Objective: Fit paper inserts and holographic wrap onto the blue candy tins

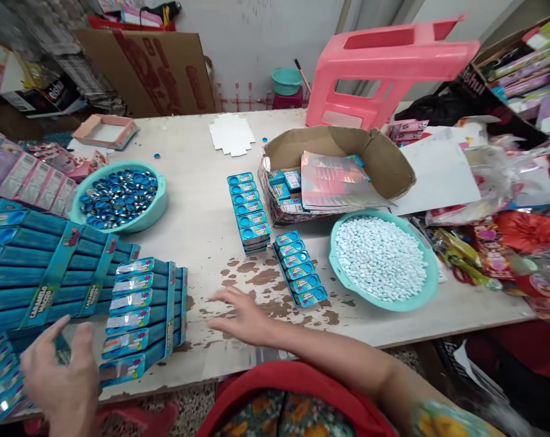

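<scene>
My left hand (59,370) is at the lower left with thumb and fingers apart, in front of stacked blue printed boxes (56,267); whether it touches one is unclear. Just right of it stands a smaller bundle of the same blue boxes (141,312). Over the worn tabletop, my right hand (243,315) reaches leftward with fingers stretched out and nothing in them. Beyond it lie a short row of blue packs with round recesses (300,267) and a longer stacked row (249,209). One recess in the short row appears to hold something pale.
A turquoise basin (163,188) holds blue-and-silver round caps. Another basin (336,267) is full of small pale candies. Behind stand a cut-down carton (400,176) with shiny sheets and a pink plastic stool (370,60). Plastic packaging crowds the right side.
</scene>
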A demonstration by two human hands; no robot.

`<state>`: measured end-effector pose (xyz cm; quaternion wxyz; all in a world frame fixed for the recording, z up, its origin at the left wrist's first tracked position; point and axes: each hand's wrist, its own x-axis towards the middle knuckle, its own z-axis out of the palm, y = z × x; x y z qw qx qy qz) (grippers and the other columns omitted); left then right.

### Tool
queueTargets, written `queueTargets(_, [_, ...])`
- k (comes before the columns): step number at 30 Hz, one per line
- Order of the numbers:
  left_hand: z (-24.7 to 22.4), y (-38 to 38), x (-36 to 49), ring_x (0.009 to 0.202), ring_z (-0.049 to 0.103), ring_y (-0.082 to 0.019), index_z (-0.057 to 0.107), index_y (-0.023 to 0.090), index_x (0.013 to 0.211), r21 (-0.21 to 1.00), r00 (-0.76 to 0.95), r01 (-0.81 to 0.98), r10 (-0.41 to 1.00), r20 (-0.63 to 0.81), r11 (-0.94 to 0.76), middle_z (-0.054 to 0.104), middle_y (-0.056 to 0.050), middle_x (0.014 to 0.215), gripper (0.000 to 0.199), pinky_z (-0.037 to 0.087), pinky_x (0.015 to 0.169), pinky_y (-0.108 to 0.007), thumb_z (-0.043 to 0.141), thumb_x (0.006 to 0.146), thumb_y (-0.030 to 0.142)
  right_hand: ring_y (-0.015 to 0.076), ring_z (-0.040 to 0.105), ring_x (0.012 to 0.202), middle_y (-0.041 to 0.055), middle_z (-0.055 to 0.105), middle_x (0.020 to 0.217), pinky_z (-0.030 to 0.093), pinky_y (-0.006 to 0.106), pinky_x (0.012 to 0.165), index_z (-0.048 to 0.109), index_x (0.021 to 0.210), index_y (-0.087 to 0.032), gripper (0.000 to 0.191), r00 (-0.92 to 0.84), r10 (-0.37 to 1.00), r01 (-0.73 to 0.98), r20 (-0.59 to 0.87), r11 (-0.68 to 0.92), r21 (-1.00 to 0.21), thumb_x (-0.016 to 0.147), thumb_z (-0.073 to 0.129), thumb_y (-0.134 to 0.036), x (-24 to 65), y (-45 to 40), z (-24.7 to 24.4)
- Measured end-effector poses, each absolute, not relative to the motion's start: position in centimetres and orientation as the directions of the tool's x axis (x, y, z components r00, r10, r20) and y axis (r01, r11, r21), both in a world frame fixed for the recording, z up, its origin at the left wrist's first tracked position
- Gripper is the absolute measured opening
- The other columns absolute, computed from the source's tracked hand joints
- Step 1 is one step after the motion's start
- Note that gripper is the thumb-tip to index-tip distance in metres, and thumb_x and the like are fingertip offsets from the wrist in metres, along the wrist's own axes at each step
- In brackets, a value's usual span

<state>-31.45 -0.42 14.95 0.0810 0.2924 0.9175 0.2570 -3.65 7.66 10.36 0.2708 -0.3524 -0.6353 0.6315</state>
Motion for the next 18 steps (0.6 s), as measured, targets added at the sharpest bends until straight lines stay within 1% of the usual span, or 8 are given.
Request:
queueTargets(2, [15.2,0.2,-27.9,0.121,0.048,-0.034,0.046,0.052,0.124,0.53,-0.721,0.65,0.662,0.205,0.544,0.043,0.024,0.137,0.053,0.044,0.098,-0.055,0.053,0.071,0.048,0.0207,0.058,0.081,0.0019,0.062,0.081,0.046,0.036,0.079,0.064,0.078,-0.025,0.021,-0.388,0.898,0.226,-0.206,-0.124,-0.966,0.078,0.061,-0.046,3.0,5.3,9.8])
queueTargets(4, [14.2,2.3,-22.6,0.114,0.055,-0.028,0.054,0.048,0.117,0.697,-0.484,0.663,0.867,0.12,0.273,0.05,0.018,0.133,0.04,0.042,0.103,-0.05,0.052,0.077,0.042,0.0206,0.055,0.069,0.0004,0.055,0.068,0.047,0.035,0.068,0.056,0.065,-0.023,0.024,-0.084,0.926,0.294,-0.367,-0.329,-0.897,0.072,0.065,-0.044,8.1,2.5,7.3])
queueTargets(6, [11.9,5.5,-16.3,0.117,0.054,-0.025,0.059,0.036,0.115,0.851,-0.086,0.495,0.985,-0.15,0.173,0.056,0.005,0.13,0.034,0.044,0.101,-0.046,0.046,0.084,0.043,0.0241,0.057,0.074,0.0025,0.056,0.08,0.049,0.038,0.066,0.055,0.08,-0.023,0.037,0.262,0.857,0.243,-0.445,-0.505,-0.829,0.057,0.075,-0.045,10.9,0.6,3.9])
queueTargets(8, [8.9,9.4,-10.5,0.132,0.038,-0.027,0.05,0.024,0.129,0.89,0.158,0.42,0.951,-0.265,0.178,0.045,-0.006,0.142,0.052,0.031,0.11,-0.045,0.046,0.084,0.05,0.0311,0.055,0.098,0.0093,0.053,0.107,0.049,0.043,0.08,0.051,0.104,-0.022,0.072,0.457,0.807,0.247,-0.374,-0.519,-0.818,0.043,0.082,-0.043,11.3,0.2,0.6])
queueTargets(10, [5.8,13.2,-6.1,0.141,0.02,-0.027,0.035,0.018,0.14,0.9,0.174,0.388,0.943,-0.283,0.198,0.025,-0.012,0.152,0.07,0.019,0.115,-0.045,0.044,0.083,0.058,0.0364,0.043,0.119,0.0163,0.042,0.126,0.04,0.048,0.096,0.04,0.123,-0.018,0.099,0.54,0.803,0.323,-0.253,-0.475,-0.818,0.037,0.083,-0.044,10.5,1.3,-1.8])
queueTargets(13, [2.5,17.8,-2.5,0.141,0.02,-0.024,0.02,0.019,0.144,0.912,0.088,0.311,0.947,-0.309,0.269,0.018,-0.012,0.154,0.072,0.021,0.113,-0.041,0.03,0.087,0.061,0.038,0.031,0.128,0.0218,0.036,0.133,0.029,0.05,0.105,0.033,0.13,-0.011,0.105,0.576,0.808,0.43,-0.12,-0.425,-0.796,0.043,0.079,-0.048,9.3,3.8,-3.6])
queueTargets(15, [1.6,19.5,-1.7,0.137,0.029,-0.022,0.019,0.019,0.144,0.902,0.036,0.296,0.941,-0.338,0.313,0.026,-0.013,0.151,0.069,0.028,0.11,-0.04,0.023,0.089,0.061,0.0362,0.036,0.125,0.0208,0.041,0.13,0.028,0.05,0.106,0.037,0.128,-0.011,0.097,0.56,0.823,0.449,-0.094,-0.397,-0.8,0.047,0.077,-0.045,9.7,4.7,-3.9])
queueTargets(18, [1.5,18.6,-2.4,0.129,0.042,-0.023,0.033,0.018,0.136,0.868,0.033,0.387,0.936,-0.351,0.311,0.046,-0.012,0.139,0.064,0.034,0.105,-0.04,0.027,0.088,0.06,0.0316,0.048,0.116,0.0153,0.052,0.122,0.035,0.048,0.101,0.045,0.123,-0.014,0.082,0.537,0.834,0.359,-0.128,-0.364,-0.859,0.05,0.075,-0.038,11.8,4.2,-3.7])
